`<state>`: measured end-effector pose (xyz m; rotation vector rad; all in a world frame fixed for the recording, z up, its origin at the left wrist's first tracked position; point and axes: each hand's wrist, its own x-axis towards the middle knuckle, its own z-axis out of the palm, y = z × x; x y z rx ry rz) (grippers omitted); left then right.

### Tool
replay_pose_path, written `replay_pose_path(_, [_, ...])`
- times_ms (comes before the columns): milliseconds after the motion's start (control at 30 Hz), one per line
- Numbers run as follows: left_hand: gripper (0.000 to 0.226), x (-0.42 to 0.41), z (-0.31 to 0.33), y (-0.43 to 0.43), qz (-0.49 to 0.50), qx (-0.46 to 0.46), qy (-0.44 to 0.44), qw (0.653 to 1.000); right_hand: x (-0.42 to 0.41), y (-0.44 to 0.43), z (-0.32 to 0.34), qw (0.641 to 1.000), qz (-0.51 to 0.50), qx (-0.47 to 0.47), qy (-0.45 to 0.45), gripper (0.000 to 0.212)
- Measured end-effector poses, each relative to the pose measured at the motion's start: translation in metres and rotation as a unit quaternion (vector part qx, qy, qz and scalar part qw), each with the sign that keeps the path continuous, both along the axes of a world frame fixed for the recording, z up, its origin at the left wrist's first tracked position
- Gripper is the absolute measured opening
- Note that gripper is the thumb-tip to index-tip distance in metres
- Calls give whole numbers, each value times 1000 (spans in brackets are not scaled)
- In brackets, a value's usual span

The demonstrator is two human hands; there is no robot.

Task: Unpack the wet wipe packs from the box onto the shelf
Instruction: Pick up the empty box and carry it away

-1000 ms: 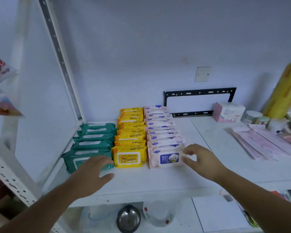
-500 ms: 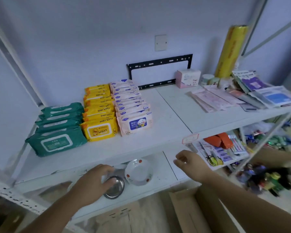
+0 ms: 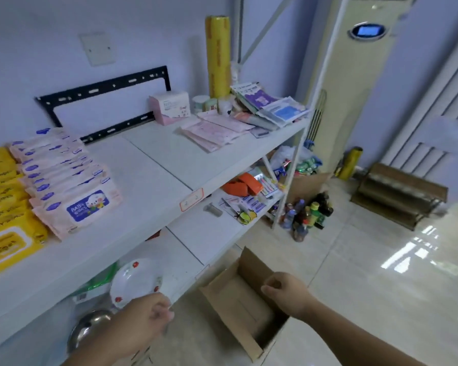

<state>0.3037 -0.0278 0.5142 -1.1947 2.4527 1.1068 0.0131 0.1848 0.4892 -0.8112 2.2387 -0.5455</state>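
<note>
Pink baby wipe packs (image 3: 72, 191) stand in a row on the white shelf (image 3: 148, 186), with yellow wipe packs (image 3: 3, 215) beside them at the left edge. An open cardboard box (image 3: 238, 297) sits on the floor below the shelf; the part of its inside that I see is bare. My right hand (image 3: 286, 291) hovers over the box with fingers loosely curled, holding nothing. My left hand (image 3: 140, 323) hangs in front of the lower shelf, near a white plate (image 3: 135, 281), also holding nothing.
A metal bowl (image 3: 87, 328) lies on the lower shelf. Pink sachets (image 3: 214, 128), a pink carton (image 3: 169, 107) and a yellow film roll (image 3: 218, 56) fill the shelf's right end. Bottles (image 3: 307, 215) stand on the tiled floor by an air conditioner (image 3: 354, 83).
Both hands dropped from the packs on the shelf down towards the floor. My view swung right and down, and the box came into sight under my right hand.
</note>
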Motion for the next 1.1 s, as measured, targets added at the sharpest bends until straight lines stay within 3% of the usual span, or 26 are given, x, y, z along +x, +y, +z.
replay_pose_path(233, [11,-116,9,-5,-90,-22,-19,996,-56,34,-4,995,-88,0,-39,32])
replay_pose_path(333, [11,-160,11,-4,-117,-13,-22,993,-81,48,-10,991,-120,-4,-50,31])
replay_pose_path(433, [32,-191,2,-4,-136,14,-36,990,-98,60,-17,988,-143,-1,-59,33])
replay_pose_path(633, [23,-237,-19,-7,-178,24,-52,982,-112,73,-40,977,-200,14,-72,29])
replay_pose_path(767, [20,-263,-42,-23,-218,28,-83,972,-108,74,-64,968,-229,28,-93,22])
replay_pose_path(933, [21,-294,-86,-49,-253,13,-113,961,-95,72,-110,959,-254,59,-113,48])
replay_pose_path(1100, [18,-321,-154,-74,-278,31,-151,948,-87,66,-171,942,-288,100,-143,47])
